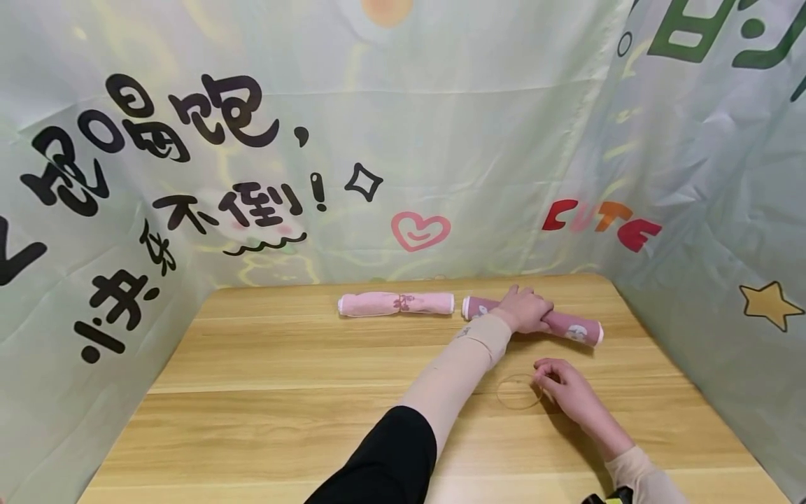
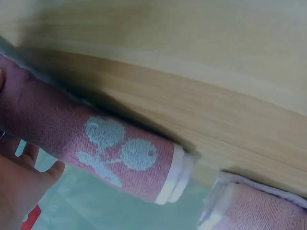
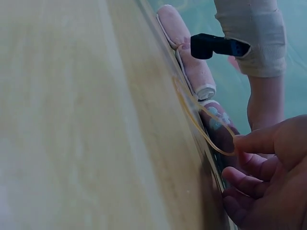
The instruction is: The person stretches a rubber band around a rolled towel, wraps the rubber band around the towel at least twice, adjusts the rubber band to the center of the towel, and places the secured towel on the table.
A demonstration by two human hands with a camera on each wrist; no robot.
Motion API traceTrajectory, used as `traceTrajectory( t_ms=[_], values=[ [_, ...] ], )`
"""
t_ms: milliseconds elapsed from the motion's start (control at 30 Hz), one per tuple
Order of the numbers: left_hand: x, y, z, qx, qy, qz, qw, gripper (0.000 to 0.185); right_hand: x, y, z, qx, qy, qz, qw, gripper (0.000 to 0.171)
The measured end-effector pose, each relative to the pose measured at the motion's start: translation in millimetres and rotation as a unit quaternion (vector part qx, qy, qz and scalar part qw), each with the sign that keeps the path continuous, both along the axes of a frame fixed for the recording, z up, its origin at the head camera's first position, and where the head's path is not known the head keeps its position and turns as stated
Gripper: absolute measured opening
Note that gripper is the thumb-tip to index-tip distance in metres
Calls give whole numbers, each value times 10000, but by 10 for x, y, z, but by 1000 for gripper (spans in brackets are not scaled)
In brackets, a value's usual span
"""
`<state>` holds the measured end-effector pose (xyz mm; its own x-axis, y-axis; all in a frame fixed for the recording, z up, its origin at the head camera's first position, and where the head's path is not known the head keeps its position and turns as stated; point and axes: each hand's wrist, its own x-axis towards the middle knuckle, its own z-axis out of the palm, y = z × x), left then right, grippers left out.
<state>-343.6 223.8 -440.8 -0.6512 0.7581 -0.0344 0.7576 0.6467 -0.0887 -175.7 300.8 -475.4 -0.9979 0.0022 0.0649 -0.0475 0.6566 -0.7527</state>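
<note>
A mauve rolled towel [image 1: 576,327] with pale printed figures lies slanted at the back right of the table. My left hand [image 1: 524,310] reaches over its middle and grips it. In the left wrist view, the thumb [image 2: 53,173] is at one side of the mauve roll, whose white-edged end shows pale cherry-like shapes. Nearer the front, my right hand [image 1: 565,388] pinches a thin yellowish rubber band [image 1: 518,408] between thumb and fingertips. The loop of the band hangs loose, apart from the towel, as the right wrist view shows.
Left of the mauve roll lies a light pink rolled towel [image 1: 371,304], drawn in at its middle. Both rest near the back edge of the wooden table [image 1: 283,413]. Printed cloth [image 1: 491,154] hangs behind and at the sides.
</note>
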Motion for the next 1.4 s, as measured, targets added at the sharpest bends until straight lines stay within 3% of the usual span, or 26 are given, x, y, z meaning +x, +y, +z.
traceTrajectory(
  t_ms=[333,533,933,1167,1400],
  values=[
    [35,-96,140,238,130,19,9996,30,6,25,60,-509,-219,-268,9981,18],
    [60,-157,205,401,8,31,9992,28,11,59,90,-589,-274,-290,9975,23],
    [106,-255,296,621,20,-11,9981,30,65,125,199,-746,155,-408,9963,25],
    [92,-406,330,761,37,37,9971,33,40,144,282,-1364,263,-257,9900,24],
    [127,-539,289,873,-45,-36,9962,34,36,197,306,-1916,190,-171,9811,20]
  ],
)
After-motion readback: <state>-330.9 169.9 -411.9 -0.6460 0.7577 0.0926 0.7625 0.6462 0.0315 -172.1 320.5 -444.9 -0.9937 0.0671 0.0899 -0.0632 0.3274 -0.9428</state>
